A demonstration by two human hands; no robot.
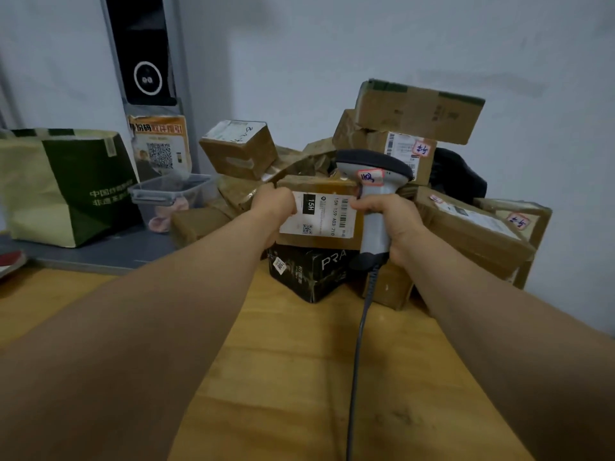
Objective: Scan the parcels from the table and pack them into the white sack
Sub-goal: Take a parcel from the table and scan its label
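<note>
Since the white sack is nowhere in view, it cannot be told how many parcels have been packed, and the task is judged to be far from finished. The wooden desk (299, 377) is bare across its near half, so open room is offered there for a parcel to be drawn back and turned. At the back and right, a pile of parcels (472, 234) is heaped against the wall (366, 44), with a long box (419, 111) perched tilted on top; that box could be unsettled if lower ones are pulled. To the left, a green-and-cream bag (66, 184) is stood on a grey ledge beside the desk's edge, which limits sideways movement.

At the front of the pile, a labelled parcel (319, 214) is seen resting on a black box (309, 271), its barcode label turned up. It is judged to be the one being scanned now. A clear plastic tub (169, 197) is set near the bag.

The scanner (372, 184) is grasped by its handle in the right hand (396, 221), its head held over the label. The parcel's left edge is gripped by the left hand (276, 207). Of the hands, neither is free. The scanner's cable (359, 344) is trailed across the open desk, where it could be snagged.
</note>
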